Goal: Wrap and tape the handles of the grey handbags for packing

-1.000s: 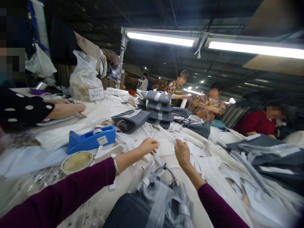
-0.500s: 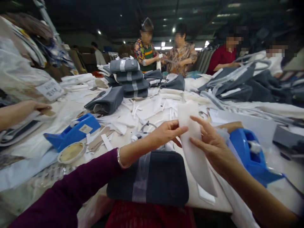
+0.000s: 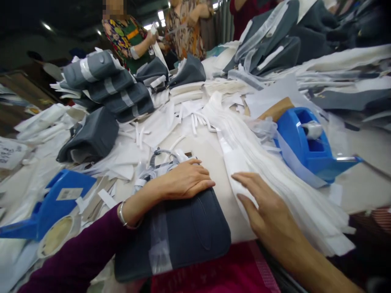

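A dark blue-grey bag (image 3: 186,228) lies in front of me at the table's front edge, with a band of clear tape round it. My left hand (image 3: 186,179) grips its upper edge, thumb over the front and fingers behind. Beyond that hand lies a wrapped grey handle or cord (image 3: 160,162). My right hand (image 3: 265,207) is open, thumb and fingers apart, at a white soft strip (image 3: 233,167) at the near side of a fanned pile of white strips (image 3: 262,150). Whether its fingertips touch the strip I cannot tell.
Blue tape dispensers stand left (image 3: 58,199) and right (image 3: 305,142). A tape roll (image 3: 56,236) lies by the left one. Taped dark bags (image 3: 106,87) are stacked at the back left, more dark bags (image 3: 271,44) at the back right. Co-workers (image 3: 183,28) stand across the table.
The white strip that both hands held upright is no longer between them. My left hand has moved down onto the bag, my right hand beside the strip pile. The view has tilted down.
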Tool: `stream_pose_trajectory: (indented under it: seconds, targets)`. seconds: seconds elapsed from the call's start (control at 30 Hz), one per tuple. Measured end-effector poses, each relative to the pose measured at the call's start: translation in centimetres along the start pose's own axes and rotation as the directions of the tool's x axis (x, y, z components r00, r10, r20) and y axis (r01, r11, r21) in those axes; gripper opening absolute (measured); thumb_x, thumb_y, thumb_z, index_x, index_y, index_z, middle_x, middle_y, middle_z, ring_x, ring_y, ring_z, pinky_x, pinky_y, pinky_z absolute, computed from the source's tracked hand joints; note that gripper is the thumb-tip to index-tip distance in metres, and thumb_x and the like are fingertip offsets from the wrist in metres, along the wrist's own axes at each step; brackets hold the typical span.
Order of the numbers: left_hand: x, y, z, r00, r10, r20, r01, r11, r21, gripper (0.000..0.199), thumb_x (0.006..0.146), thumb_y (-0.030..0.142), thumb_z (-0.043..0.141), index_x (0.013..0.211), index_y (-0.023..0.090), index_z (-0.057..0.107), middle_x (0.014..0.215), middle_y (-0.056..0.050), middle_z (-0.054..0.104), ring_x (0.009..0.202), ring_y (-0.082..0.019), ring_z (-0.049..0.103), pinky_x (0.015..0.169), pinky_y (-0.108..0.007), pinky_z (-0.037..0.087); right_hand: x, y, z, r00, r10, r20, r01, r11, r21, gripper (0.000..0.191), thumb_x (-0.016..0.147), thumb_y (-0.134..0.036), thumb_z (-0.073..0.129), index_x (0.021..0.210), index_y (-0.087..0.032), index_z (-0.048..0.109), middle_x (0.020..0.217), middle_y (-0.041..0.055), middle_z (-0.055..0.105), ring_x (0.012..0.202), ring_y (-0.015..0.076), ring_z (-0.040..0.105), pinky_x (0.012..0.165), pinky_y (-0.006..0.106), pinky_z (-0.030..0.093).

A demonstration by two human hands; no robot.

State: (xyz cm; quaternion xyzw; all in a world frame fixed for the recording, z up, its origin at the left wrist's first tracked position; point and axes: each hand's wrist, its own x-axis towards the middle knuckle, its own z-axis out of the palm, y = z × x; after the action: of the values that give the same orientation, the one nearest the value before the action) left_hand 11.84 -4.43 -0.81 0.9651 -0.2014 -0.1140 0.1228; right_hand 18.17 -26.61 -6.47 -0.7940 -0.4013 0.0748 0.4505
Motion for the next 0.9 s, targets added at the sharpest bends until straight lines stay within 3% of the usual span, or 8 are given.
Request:
stream_pose_trajectory:
  seconds: [0.07,0.13,0.37,0.5,0.63,0.73,0.83,0.9]
  targets:
    - [0.2,-0.1,0.0,1.000,0.006,-0.004,-0.006,1.000,0.016,0.042,0.101,0.034,0.022,0.091,0.018,0.061,0.091,-0.004,0.064,0.087,-0.017,0.057,0.106,-0.040,0.027,-2.1,-1.6,0.6,0.981,0.116,0.156,-0.149,0.965,0.218,0.031,0.090,-0.021,0.045,0.121,-0.024,0.051,0.114,0.0068,0.060,0.105,0.0181,0.058,0.090,0.035,0.052]
    - [0.4,-0.4,0.2,1.000,0.015,-0.017,-0.015,1.000,0.021,0.043,0.101,0.034,0.022,0.087,0.018,0.059,0.088,-0.004,0.061,0.084,-0.017,0.054,0.105,-0.040,0.028,-3.9,-2.4,1.5,0.947,0.200,0.253,-0.276,0.907,0.316,0.031,0.089,-0.023,0.048,0.120,-0.024,0.049,0.112,0.0060,0.061,0.103,0.0177,0.060,0.087,0.033,0.053]
    - [0.6,-1.0,1.6,0.996,-0.017,-0.088,0.021,0.999,0.042,0.041,0.099,0.033,0.022,0.076,0.018,0.052,0.080,-0.004,0.057,0.083,-0.018,0.049,0.101,-0.040,0.030,-5.8,-2.4,4.3,0.895,0.329,0.301,-0.439,0.771,0.461,0.042,0.080,-0.025,0.059,0.121,-0.025,0.053,0.116,0.0075,0.064,0.107,0.0239,0.061,0.090,0.039,0.054]
    - [0.7,-0.9,1.9,0.992,-0.053,-0.115,0.060,0.997,0.058,0.037,0.098,0.032,0.026,0.074,0.018,0.052,0.077,-0.003,0.056,0.081,-0.018,0.048,0.104,-0.040,0.029,-6.5,-1.9,6.0,0.870,0.342,0.354,-0.488,0.701,0.521,0.056,0.078,-0.027,0.063,0.131,-0.024,0.046,0.126,0.0099,0.060,0.114,0.0267,0.059,0.095,0.044,0.052]
    - [0.6,-0.9,1.7,0.993,-0.061,-0.099,0.065,0.997,0.036,0.039,0.098,0.033,0.026,0.073,0.018,0.053,0.077,-0.004,0.056,0.081,-0.018,0.047,0.102,-0.039,0.030,-7.4,-0.9,7.1,0.904,0.290,0.312,-0.410,0.796,0.445,0.057,0.080,-0.030,0.062,0.134,-0.025,0.042,0.128,0.0101,0.058,0.114,0.0280,0.059,0.090,0.042,0.055]
    - [0.6,-1.2,1.7,0.996,-0.051,-0.072,0.051,0.999,-0.005,0.042,0.098,0.032,0.024,0.072,0.018,0.054,0.076,-0.003,0.057,0.081,-0.018,0.047,0.100,-0.039,0.030,-7.1,-0.7,7.0,0.973,0.155,0.174,-0.207,0.918,0.340,0.053,0.083,-0.033,0.059,0.133,-0.024,0.042,0.124,0.0107,0.061,0.108,0.0277,0.062,0.084,0.038,0.057]
    - [0.7,-1.4,1.8,0.998,-0.041,-0.055,0.040,0.999,-0.021,0.042,0.099,0.032,0.025,0.068,0.018,0.051,0.072,-0.002,0.056,0.078,-0.017,0.046,0.099,-0.038,0.030,-6.1,-1.2,6.9,0.998,0.020,0.053,-0.032,0.973,0.229,0.041,0.088,-0.030,0.052,0.127,-0.021,0.045,0.107,0.0115,0.066,0.094,0.0266,0.066,0.077,0.038,0.058]
    - [0.7,-1.6,1.9,0.998,-0.029,-0.058,0.028,0.999,-0.024,0.042,0.099,0.033,0.026,0.067,0.018,0.049,0.070,-0.001,0.056,0.076,-0.016,0.046,0.099,-0.037,0.029,-5.6,-1.6,6.8,1.000,-0.015,0.018,0.012,0.988,0.154,0.036,0.089,-0.029,0.050,0.123,-0.018,0.047,0.095,0.0117,0.067,0.083,0.0266,0.066,0.070,0.040,0.059]
